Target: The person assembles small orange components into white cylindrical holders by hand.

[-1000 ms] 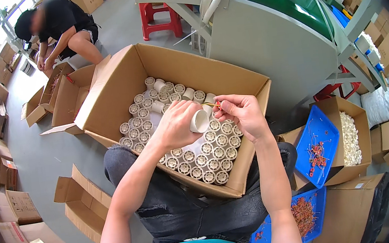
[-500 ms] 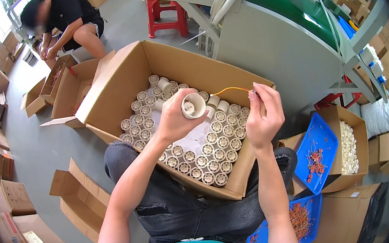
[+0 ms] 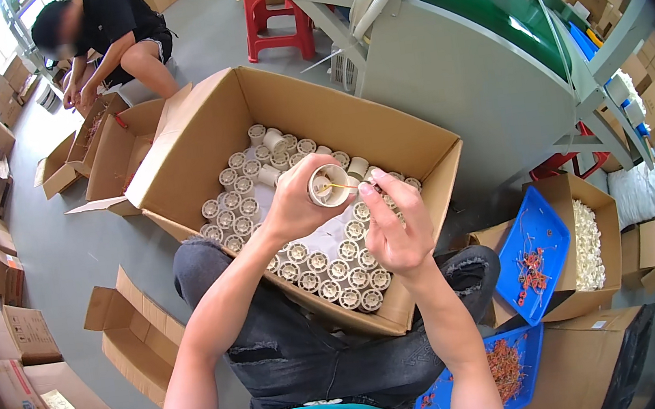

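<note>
My left hand [image 3: 292, 202] is closed round a white plastic cup-shaped housing [image 3: 317, 201], its open mouth facing up toward me. My right hand [image 3: 398, 224] pinches a thin yellow-orange wire [image 3: 348, 186] between thumb and fingertips, just right of the rim. The wire's other end reaches into the cup, where a small white part shows. Both hands are above a large open cardboard box [image 3: 196, 131] at my lap. Many similar white housings [image 3: 328, 290] stand close together inside it, a few lying on their sides.
A blue tray [image 3: 546, 218] of red wired pieces leans right, beside a box of small white parts [image 3: 588, 246]. Another blue tray [image 3: 532, 355] holds a wire pile. Beyond stand a green-topped workbench [image 3: 476, 14] and red stool [image 3: 279, 30]. A person [image 3: 115, 42] crouches far left among boxes.
My right hand has moved left and down, bringing the wire from stretched out at the right to inside the cup's mouth. My left hand still holds the housing nearly in place.
</note>
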{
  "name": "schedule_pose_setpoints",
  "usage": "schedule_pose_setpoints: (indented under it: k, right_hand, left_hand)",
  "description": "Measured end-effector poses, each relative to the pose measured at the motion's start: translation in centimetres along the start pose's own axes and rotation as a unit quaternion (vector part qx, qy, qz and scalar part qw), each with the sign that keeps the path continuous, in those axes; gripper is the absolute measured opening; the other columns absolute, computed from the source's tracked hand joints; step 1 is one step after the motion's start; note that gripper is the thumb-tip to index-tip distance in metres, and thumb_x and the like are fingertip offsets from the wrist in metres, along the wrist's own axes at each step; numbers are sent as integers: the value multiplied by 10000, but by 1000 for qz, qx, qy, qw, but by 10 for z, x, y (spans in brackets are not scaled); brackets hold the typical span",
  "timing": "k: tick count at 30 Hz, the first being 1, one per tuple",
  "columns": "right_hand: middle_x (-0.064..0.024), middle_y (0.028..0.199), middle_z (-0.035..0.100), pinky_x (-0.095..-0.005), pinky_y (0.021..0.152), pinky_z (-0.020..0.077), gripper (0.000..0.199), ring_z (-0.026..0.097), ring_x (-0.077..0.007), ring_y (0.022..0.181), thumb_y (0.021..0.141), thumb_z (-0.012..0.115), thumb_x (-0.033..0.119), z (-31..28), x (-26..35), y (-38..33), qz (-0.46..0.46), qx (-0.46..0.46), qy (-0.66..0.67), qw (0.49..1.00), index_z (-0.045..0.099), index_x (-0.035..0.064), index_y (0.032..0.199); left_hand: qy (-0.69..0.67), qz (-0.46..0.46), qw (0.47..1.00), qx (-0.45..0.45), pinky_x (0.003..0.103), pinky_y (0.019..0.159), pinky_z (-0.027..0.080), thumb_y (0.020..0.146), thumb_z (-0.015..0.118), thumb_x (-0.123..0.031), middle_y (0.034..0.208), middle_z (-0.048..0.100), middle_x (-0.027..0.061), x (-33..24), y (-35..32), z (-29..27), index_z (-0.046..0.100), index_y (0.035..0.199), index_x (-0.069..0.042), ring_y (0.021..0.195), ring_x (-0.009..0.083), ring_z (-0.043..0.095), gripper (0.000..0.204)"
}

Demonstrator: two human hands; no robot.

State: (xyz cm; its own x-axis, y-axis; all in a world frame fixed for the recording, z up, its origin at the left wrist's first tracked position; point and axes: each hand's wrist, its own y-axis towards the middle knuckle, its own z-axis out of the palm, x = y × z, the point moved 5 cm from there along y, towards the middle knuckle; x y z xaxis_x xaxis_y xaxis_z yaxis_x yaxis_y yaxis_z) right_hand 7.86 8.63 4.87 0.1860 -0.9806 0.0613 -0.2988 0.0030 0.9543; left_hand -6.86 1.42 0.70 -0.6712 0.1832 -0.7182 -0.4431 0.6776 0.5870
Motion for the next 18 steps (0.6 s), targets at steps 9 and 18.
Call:
schedule_pose_setpoints:
  k: [9, 18]
  right_hand:
    - [-217, 1083, 642, -387, 723, 612, 339, 685, -348, 902, 736, 635, -132, -1, 3, 2, -30, 4, 7, 1000, 675, -37, 1059]
    - [-220, 1098, 647, -397, 740, 614, 360, 682, -355, 919, 715, 617, -125, -2, 1, 2, -33, 16, 26, 999, 676, -42, 1061]
  left_hand:
    - [-65, -44, 994, 83, 331, 736, 529, 664, 881, -147, 873, 676, 100, 4, -1, 4, 600, 1030, -41, 807, 212, 673, 474]
    - [-81, -58, 982, 162, 353, 750, 528, 657, 878, -161, 872, 685, 111, -6, 1, 6, 610, 1019, -47, 812, 236, 675, 465]
